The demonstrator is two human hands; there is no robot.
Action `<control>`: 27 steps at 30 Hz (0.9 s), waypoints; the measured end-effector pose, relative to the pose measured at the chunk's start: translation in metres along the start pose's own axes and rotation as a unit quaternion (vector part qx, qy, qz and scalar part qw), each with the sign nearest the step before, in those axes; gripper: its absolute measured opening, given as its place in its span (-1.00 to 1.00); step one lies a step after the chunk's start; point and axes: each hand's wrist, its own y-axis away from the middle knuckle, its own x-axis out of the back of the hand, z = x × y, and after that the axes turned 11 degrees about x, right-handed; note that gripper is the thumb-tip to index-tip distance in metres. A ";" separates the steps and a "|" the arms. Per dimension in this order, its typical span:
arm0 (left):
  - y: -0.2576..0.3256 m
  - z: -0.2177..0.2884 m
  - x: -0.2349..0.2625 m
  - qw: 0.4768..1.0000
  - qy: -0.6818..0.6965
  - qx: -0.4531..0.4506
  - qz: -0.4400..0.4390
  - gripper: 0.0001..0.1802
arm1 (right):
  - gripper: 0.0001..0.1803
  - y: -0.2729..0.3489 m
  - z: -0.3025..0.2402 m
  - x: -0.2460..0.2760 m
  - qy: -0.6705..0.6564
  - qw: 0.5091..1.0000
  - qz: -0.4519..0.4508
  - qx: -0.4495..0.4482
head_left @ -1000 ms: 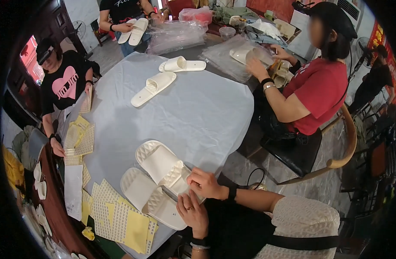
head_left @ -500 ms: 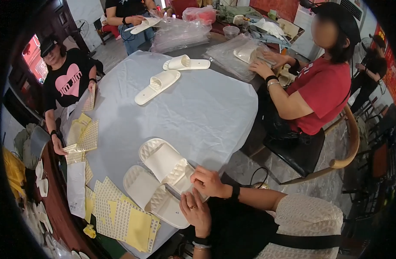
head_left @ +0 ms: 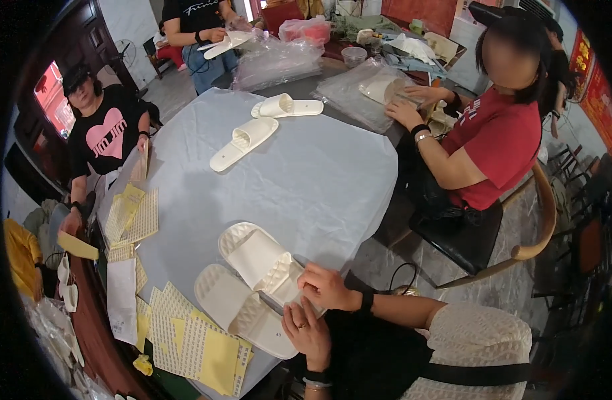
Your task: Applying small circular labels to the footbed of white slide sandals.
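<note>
Near the front edge of the pale, wrinkled surface (head_left: 306, 180) we have two white slippers. The inner slipper (head_left: 256, 257) lies more toward the middle of the surface, and the outer slipper (head_left: 222, 293) lies more toward its left edge. Both are sole down, close side by side, with the toes pointing away from us. The outer one carries a small dark mark at the heel.

Our right hand (head_left: 331, 288) is at the heel of the inner slipper, with bent fingers and the tips gathered together. Our left hand (head_left: 307, 327) has its fingers at this same heel, just next to the right fingertips. The hands cover most of the heel, so for neither hand can we tell if the grip is closed on something.

Along the left edge of the surface there are yellow sticker sheets (head_left: 172, 333) and a white packet (head_left: 122, 300). A co-worker in a black shirt (head_left: 109, 123), beyond this edge, holds a yellowish piece (head_left: 78, 246). Toward the far edge of the surface lie two more white slippers (head_left: 244, 143). At its far right side, a co-worker in a red shirt (head_left: 492, 150) has both hands at a clear bag (head_left: 346, 83) with a white slipper inside.
</note>
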 end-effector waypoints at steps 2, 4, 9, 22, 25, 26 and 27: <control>0.001 0.000 -0.001 1.000 0.006 0.006 -0.001 -0.39 | -0.92 0.000 0.000 0.000 0.001 1.000 -0.002 -0.004; 0.002 0.000 -0.001 1.000 0.017 0.008 -0.002 -0.41 | -0.91 0.000 -0.001 -0.001 0.003 1.000 0.010 0.001; 0.003 0.001 -0.002 1.000 -0.015 0.006 0.000 -0.51 | -0.90 -0.001 -0.003 -0.001 -0.009 1.000 0.020 -0.012; 0.003 -0.002 -0.006 0.999 -0.029 -0.017 0.037 -0.51 | -0.87 -0.001 0.000 -0.002 -0.015 0.999 0.039 0.032; 0.003 -0.002 -0.006 0.999 -0.033 -0.018 0.037 -0.52 | -0.89 0.000 -0.001 -0.001 -0.014 0.999 0.026 0.019; 0.003 -0.002 -0.006 0.999 -0.035 -0.018 0.034 -0.54 | -0.90 0.000 -0.002 0.000 -0.015 1.000 0.016 0.010; 0.003 -0.001 -0.005 0.999 -0.035 -0.017 0.034 -0.54 | -0.90 0.000 -0.003 0.000 -0.014 1.000 0.015 0.010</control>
